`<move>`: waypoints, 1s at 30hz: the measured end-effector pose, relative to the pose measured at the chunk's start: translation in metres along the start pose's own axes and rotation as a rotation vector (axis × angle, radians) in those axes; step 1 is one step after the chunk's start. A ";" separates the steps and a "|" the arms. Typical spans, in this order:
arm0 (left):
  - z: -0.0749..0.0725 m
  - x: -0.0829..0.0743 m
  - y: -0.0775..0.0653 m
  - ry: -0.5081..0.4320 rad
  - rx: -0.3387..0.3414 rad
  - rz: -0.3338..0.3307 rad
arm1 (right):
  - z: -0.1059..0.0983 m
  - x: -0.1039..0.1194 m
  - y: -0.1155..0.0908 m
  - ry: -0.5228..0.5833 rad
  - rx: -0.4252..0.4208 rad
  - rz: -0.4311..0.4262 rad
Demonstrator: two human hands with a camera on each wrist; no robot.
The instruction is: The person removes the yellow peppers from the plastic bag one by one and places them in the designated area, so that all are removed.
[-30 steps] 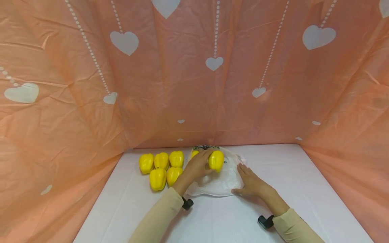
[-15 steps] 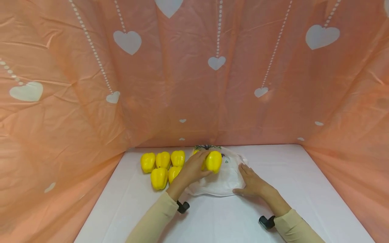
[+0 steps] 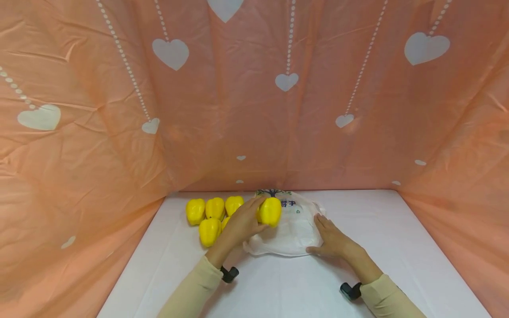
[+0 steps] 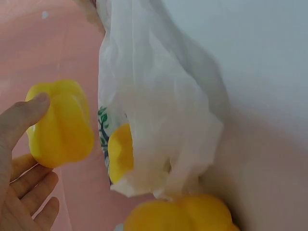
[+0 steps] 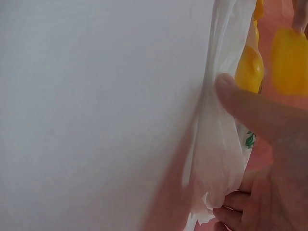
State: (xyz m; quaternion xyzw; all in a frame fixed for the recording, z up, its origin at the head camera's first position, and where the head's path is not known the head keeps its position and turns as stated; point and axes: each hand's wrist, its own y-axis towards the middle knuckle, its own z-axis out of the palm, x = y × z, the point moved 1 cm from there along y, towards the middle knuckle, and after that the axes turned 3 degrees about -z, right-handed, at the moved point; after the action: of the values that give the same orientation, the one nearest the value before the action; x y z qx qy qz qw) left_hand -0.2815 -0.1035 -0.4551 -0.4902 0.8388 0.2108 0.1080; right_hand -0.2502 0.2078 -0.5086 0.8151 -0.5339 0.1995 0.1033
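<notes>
My left hand (image 3: 243, 222) grips a yellow bell pepper (image 3: 270, 212) above the left part of a white plastic bag (image 3: 296, 236). In the left wrist view the thumb lies on one side of this bell pepper (image 4: 60, 122) and the fingers are under the other. Another yellow pepper (image 4: 121, 154) shows in the bag's mouth, partly covered by plastic; the head view hides it behind the left hand. My right hand (image 3: 334, 238) rests on the bag's right edge, fingers extended, thumb apart. In the right wrist view its thumb touches the plastic (image 5: 224, 139).
Several yellow bell peppers (image 3: 210, 231) stand grouped left of the bag, some partly hidden by the left hand. The white table (image 3: 377, 221) is bordered by an orange curtain (image 3: 246, 110) with white hearts.
My left hand has drawn the held pepper leftward across the bag, uncovering dark printed letters on it. The right hand stays at the bag's right edge. The head view has shifted slightly.
</notes>
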 end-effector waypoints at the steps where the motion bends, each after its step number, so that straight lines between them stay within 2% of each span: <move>1: -0.002 0.001 -0.001 0.004 0.001 -0.005 | 0.000 0.000 0.000 0.000 -0.003 -0.004; 8: -0.015 0.011 -0.014 -0.039 0.020 -0.076 | -0.001 -0.001 -0.001 0.003 -0.013 -0.039; 15: -0.028 0.022 -0.027 -0.037 -0.025 -0.043 | 0.000 -0.001 -0.001 0.003 -0.011 -0.032; 23: -0.044 0.036 -0.044 -0.068 -0.050 -0.087 | -0.002 0.000 -0.001 0.003 -0.012 -0.044; 30: -0.054 0.052 -0.058 -0.044 -0.072 -0.089 | -0.003 -0.001 -0.003 0.014 -0.014 -0.049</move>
State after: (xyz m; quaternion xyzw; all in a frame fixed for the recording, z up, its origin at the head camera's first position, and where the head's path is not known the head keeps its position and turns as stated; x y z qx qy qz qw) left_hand -0.2552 -0.1937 -0.4411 -0.5257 0.8055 0.2468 0.1180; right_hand -0.2488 0.2108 -0.5066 0.8257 -0.5146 0.1989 0.1177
